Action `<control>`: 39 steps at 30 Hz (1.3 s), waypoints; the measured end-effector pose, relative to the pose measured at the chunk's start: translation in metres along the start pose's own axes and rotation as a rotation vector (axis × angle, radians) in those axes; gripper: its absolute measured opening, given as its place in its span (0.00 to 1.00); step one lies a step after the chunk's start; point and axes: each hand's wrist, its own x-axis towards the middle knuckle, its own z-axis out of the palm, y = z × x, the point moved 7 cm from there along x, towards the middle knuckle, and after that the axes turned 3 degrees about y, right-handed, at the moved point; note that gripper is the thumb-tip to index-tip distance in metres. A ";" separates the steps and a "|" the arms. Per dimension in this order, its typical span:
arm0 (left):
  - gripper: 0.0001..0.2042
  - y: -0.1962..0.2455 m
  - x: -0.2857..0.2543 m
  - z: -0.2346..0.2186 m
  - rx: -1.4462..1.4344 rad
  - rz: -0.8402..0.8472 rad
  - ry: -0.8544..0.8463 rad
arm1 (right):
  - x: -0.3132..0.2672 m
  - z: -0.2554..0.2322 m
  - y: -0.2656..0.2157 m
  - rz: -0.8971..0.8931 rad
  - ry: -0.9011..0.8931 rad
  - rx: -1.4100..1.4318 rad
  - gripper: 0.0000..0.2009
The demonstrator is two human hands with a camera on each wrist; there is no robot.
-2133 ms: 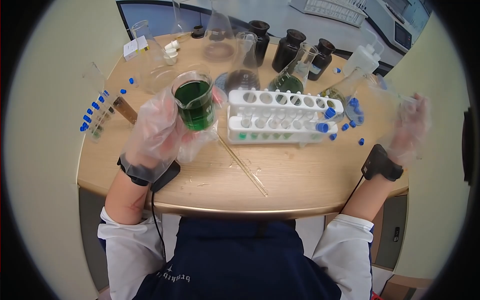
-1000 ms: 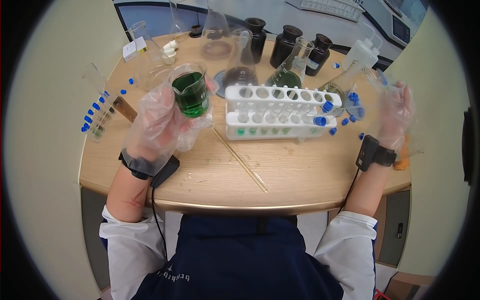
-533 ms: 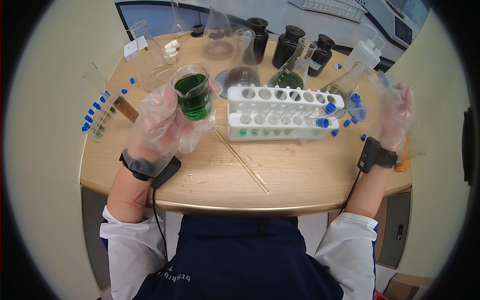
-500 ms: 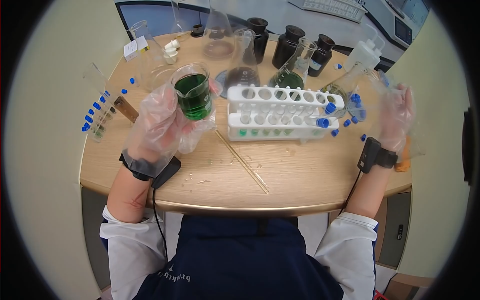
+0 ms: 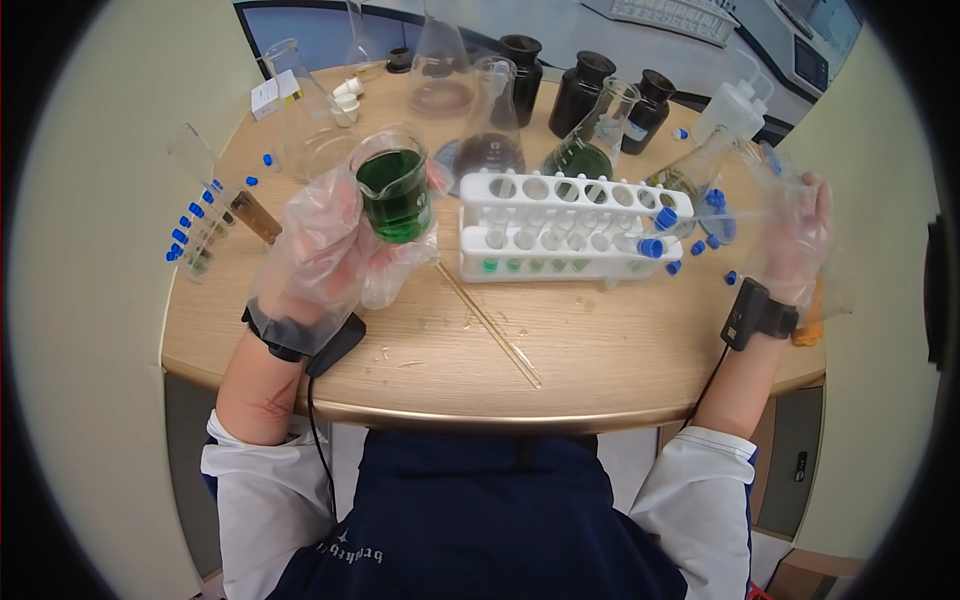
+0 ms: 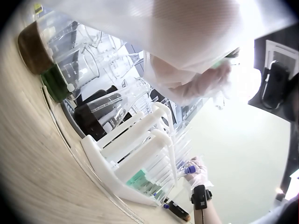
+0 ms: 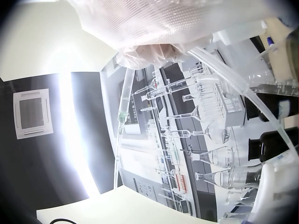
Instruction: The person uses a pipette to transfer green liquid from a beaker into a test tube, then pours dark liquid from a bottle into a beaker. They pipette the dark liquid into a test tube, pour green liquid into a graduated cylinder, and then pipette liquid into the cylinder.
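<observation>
My gloved left hand (image 5: 325, 225) grips a glass beaker (image 5: 395, 205) of dark green liquid, held up over the table left of the rack. In the left wrist view the glove hides most of that beaker. At the table's right side my gloved right hand (image 5: 800, 235) holds a slim clear dropper (image 7: 124, 100) with a trace of pale green liquid. A second clear tube (image 7: 245, 86) runs from the same hand. Between the hands stands the white test tube rack (image 5: 570, 268), with tubes holding a little green liquid. Two blue-capped tubes lean at its right end.
Conical flasks (image 5: 490, 150) and dark bottles (image 5: 582, 95) line the back. Several small blue-capped tubes (image 5: 200, 235) stand at left. A thin glass rod (image 5: 490, 325) lies in front of the rack among wet spots. Loose blue caps (image 5: 712, 240) and a wash bottle (image 5: 735, 105) are at right.
My right hand has come inward and slightly up from the far right, then stayed nearly still. The left hand has kept its grip on the beaker with little movement.
</observation>
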 end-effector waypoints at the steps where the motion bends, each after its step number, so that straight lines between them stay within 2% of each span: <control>1: 0.34 0.000 0.000 0.000 0.012 0.013 -0.008 | 0.003 -0.001 0.000 0.017 -0.026 0.031 0.10; 2: 0.34 0.001 -0.001 0.000 0.023 0.026 -0.016 | 0.004 -0.002 0.001 0.034 -0.052 0.061 0.10; 5: 0.34 0.001 -0.001 -0.001 0.037 0.012 0.025 | -0.001 0.001 -0.002 -0.008 0.035 0.030 0.10; 11: 0.34 -0.002 -0.003 -0.005 0.043 -0.003 0.031 | 0.008 -0.004 -0.002 0.048 -0.128 0.082 0.09; 14: 0.34 0.000 -0.001 0.000 0.010 -0.016 0.017 | 0.005 -0.002 -0.001 0.026 -0.054 0.095 0.09; 17: 0.34 -0.001 -0.001 0.002 -0.026 -0.029 0.029 | 0.007 -0.001 -0.001 0.051 -0.123 0.115 0.09; 26: 0.33 -0.001 -0.002 0.004 -0.037 0.003 0.024 | 0.008 -0.002 -0.002 0.070 -0.141 0.115 0.10; 29: 0.34 0.001 -0.002 0.004 0.000 0.007 0.009 | -0.002 0.005 -0.003 0.005 0.015 0.058 0.10; 32: 0.34 0.000 -0.002 0.001 0.032 0.002 -0.002 | 0.006 0.002 -0.001 0.074 -0.170 0.124 0.10; 39: 0.34 -0.001 -0.001 0.003 0.001 0.006 -0.004 | 0.009 -0.003 -0.001 0.052 -0.146 0.111 0.10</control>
